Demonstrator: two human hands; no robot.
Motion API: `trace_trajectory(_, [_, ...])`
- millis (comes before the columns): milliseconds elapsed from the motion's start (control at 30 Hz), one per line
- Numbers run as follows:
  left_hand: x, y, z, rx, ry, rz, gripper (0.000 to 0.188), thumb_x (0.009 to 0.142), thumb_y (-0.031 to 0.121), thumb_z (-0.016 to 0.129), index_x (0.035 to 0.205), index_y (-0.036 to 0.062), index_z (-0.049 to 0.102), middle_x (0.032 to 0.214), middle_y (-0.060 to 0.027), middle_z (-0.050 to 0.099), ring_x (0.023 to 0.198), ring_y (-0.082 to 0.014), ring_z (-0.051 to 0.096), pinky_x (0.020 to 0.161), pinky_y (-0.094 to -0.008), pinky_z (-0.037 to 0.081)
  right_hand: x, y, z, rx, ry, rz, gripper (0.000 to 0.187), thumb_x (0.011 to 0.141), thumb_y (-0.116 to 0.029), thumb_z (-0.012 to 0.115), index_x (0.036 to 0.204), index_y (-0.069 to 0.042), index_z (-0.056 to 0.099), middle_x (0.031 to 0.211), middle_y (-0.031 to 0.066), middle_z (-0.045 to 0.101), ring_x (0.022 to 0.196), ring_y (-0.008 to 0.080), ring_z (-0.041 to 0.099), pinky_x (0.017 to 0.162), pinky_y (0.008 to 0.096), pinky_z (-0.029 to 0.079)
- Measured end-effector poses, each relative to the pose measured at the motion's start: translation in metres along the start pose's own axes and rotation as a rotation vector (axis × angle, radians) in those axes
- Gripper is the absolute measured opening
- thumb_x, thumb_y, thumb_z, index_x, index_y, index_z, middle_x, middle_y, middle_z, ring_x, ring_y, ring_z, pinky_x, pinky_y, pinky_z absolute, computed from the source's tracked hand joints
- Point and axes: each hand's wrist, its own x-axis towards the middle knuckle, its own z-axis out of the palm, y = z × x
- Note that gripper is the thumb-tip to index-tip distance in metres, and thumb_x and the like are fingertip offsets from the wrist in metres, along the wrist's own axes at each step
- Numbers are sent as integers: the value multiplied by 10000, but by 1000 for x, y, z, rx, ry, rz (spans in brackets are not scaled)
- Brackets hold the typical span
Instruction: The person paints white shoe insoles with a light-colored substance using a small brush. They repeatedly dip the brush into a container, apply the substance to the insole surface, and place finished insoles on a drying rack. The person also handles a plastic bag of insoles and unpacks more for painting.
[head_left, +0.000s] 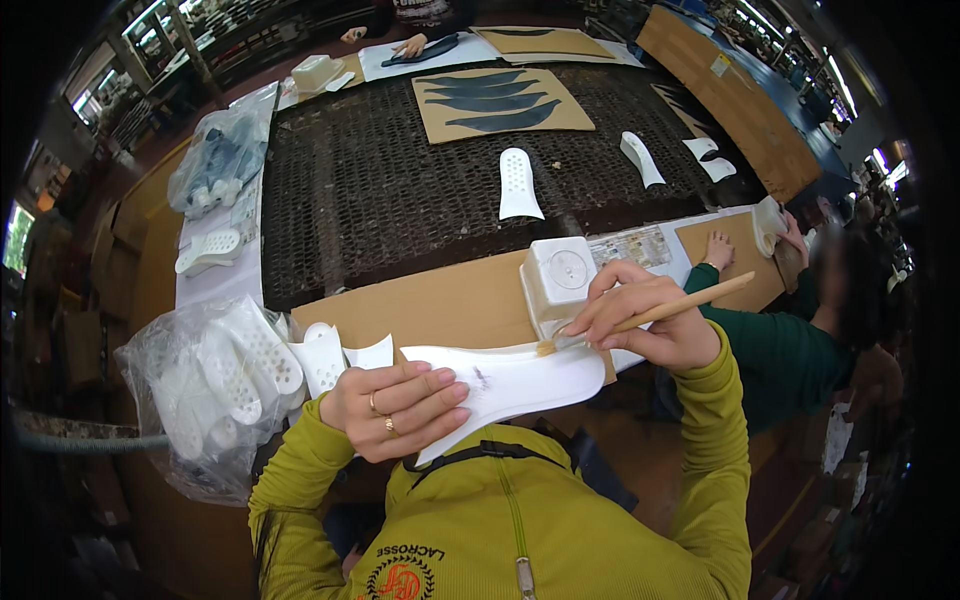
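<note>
My left hand [400,408] grips the wide end of a white insole [535,385], fingers laid over its top face, which has a dark smudge. Between the fingers of my right hand [650,315] is a brush [697,299] with a pale wooden handle. Its bristles touch the insole's far edge. Just beyond stands a white plastic tub [558,275], square with a round mark on its side. Left of my left hand lie perforated white insoles [320,358], partly covering one another.
A clear plastic bag [215,390] of insoles sits at the left. Beyond the brown cardboard [430,305] runs a dark mesh conveyor [380,190], carrying white insoles [517,185] and a board [505,108] of dark cut pieces. A co-worker in a green sleeve [775,345] sits close at the right.
</note>
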Motion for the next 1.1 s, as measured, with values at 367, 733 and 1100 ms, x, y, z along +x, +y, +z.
trace_trajectory(367, [-23, -8, -3, 90, -17, -88, 240, 777, 53, 650, 1011, 78, 694, 1084, -71, 680, 1023, -212, 643, 823, -311, 565, -48, 27, 5, -59, 223, 198, 101, 761, -31, 713, 862, -37, 705, 869, 63, 709, 865, 217, 565, 795, 350, 470])
trace_trajectory(733, [-69, -21, 21, 68, -153, -99, 220, 757, 52, 674, 975, 63, 697, 1046, -92, 685, 981, -237, 648, 798, -353, 569, -112, 145, 111, -258, 526, 632, 121, 837, -103, 671, 897, 2, 658, 826, 118, 649, 815, 224, 615, 750, 307, 460])
trace_trajectory(1100, [-48, -11, -1, 37, -170, 5, 232, 807, 67, 620, 1017, 109, 708, 1095, -30, 675, 1040, -183, 638, 876, -295, 540, -41, 40, 60, 523, 434, 306, 323, 853, -11, 645, 1127, -13, 476, 953, 126, 681, 963, 141, 636, 854, 264, 465])
